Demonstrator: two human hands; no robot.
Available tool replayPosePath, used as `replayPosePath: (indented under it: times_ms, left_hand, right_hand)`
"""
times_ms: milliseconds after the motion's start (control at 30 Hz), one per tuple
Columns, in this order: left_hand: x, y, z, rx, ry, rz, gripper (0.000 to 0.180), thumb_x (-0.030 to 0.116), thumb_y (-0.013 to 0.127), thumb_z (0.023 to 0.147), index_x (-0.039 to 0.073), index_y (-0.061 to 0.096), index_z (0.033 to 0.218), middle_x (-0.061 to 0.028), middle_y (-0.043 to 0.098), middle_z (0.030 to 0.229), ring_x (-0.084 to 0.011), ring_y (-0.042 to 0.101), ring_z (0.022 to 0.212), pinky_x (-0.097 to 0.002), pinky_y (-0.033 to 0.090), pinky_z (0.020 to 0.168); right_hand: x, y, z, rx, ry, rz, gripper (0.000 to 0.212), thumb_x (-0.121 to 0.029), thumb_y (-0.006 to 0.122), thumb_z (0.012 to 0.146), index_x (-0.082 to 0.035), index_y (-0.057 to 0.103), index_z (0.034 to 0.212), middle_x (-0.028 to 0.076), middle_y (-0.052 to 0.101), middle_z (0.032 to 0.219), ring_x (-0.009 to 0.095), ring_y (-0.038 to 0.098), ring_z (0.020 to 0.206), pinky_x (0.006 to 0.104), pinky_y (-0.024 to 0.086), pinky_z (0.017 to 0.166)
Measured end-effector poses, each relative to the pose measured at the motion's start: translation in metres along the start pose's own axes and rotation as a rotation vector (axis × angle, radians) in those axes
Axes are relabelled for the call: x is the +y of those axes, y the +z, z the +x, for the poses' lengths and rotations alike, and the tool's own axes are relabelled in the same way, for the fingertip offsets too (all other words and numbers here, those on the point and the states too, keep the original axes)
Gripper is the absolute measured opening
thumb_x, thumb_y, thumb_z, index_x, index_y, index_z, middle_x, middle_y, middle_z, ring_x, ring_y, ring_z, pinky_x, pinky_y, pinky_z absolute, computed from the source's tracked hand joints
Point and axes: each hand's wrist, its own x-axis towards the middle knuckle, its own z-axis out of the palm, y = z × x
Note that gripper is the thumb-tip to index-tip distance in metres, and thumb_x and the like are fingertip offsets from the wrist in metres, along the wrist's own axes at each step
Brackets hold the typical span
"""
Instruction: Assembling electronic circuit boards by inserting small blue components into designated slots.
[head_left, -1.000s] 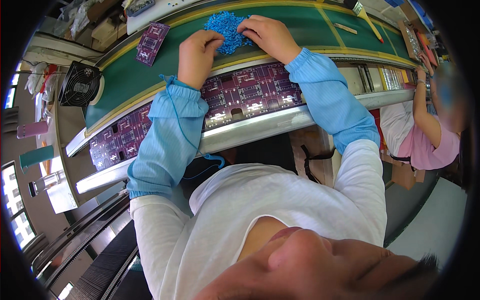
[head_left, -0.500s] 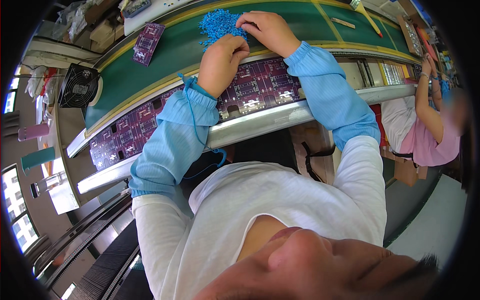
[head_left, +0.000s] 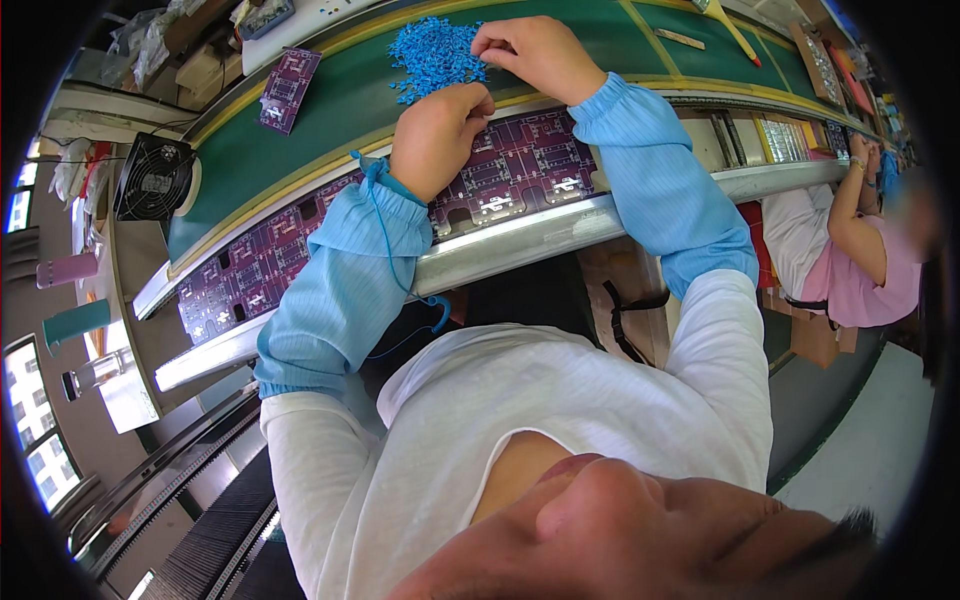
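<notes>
A heap of small blue electronic components (head_left: 437, 55) lies on the green belt at the top middle. At the heap's right edge is my right hand (head_left: 540, 58), its thumb and fingertips closed together; anything pinched there is too small to make out. My left hand (head_left: 436, 140) is over the near rail, just below the heap, with fingers curled and thumb and forefinger together. What it may hold is hidden. Beneath my left hand runs a row of purple circuit boards (head_left: 520, 165), partly covered by that hand and its blue sleeve.
A separate purple circuit board (head_left: 290, 90) lies on the green belt (head_left: 345, 85) left of the heap. A black fan (head_left: 155, 175) stands at the far left. A brush (head_left: 735, 30) and a small flat strip (head_left: 681, 39) rest to the right. Another person (head_left: 860, 240) works at the right.
My left hand has shifted slightly left and down, away from the heap. My right hand stays at the heap's right edge. The other person's hands have moved slightly.
</notes>
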Motion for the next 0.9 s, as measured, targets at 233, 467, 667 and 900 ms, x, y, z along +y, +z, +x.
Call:
replayPosePath:
  times_ms: [233, 467, 667, 900]
  left_hand:
    - [0.002, 0.001, -0.001, -0.001, 0.031, 0.078, 0.020, -0.001, 0.073, 0.085, 0.004, 0.066, 0.102, -0.0132, 0.071, 0.091, -0.0314, 0.070, 0.085, -0.0388, 0.055, 0.073]
    - [0.001, 0.001, 0.000, -0.004, 0.032, 0.077, 0.016, 0.005, 0.071, 0.085, 0.008, 0.065, 0.100, -0.0107, 0.070, 0.093, -0.0340, 0.069, 0.090, -0.0445, 0.055, 0.074]
    - [-0.001, 0.002, 0.000, -0.005, 0.025, 0.060, 0.016, 0.005, 0.071, 0.085, 0.008, 0.065, 0.100, -0.0105, 0.070, 0.092, -0.0335, 0.069, 0.088, -0.0439, 0.055, 0.073]
    - [0.001, 0.002, -0.001, -0.007, 0.039, 0.075, 0.022, 0.000, 0.074, 0.083, 0.005, 0.065, 0.102, -0.0130, 0.068, 0.088, -0.0298, 0.069, 0.082, -0.0388, 0.054, 0.071]
  right_hand:
    - [0.002, -0.051, -0.005, -0.084, -0.151, -0.138, 0.013, -0.018, 0.070, 0.088, -0.007, 0.072, 0.093, 0.014, 0.070, 0.091, 0.037, 0.068, 0.087, 0.0453, 0.053, 0.075]
    - [0.000, -0.055, -0.017, -0.403, -0.162, 0.003, 0.009, -0.009, 0.070, 0.090, -0.003, 0.071, 0.097, 0.012, 0.071, 0.086, 0.025, 0.068, 0.076, 0.0354, 0.054, 0.069]
    - [-0.014, -0.048, -0.025, -0.486, -0.157, -0.015, 0.006, -0.006, 0.069, 0.085, -0.005, 0.069, 0.091, 0.010, 0.067, 0.080, 0.026, 0.066, 0.073, 0.0387, 0.051, 0.066]
    - [-0.021, -0.046, -0.030, -0.508, -0.181, -0.098, 0.007, -0.006, 0.071, 0.084, -0.007, 0.069, 0.091, 0.008, 0.067, 0.083, 0.026, 0.067, 0.077, 0.0405, 0.052, 0.069]
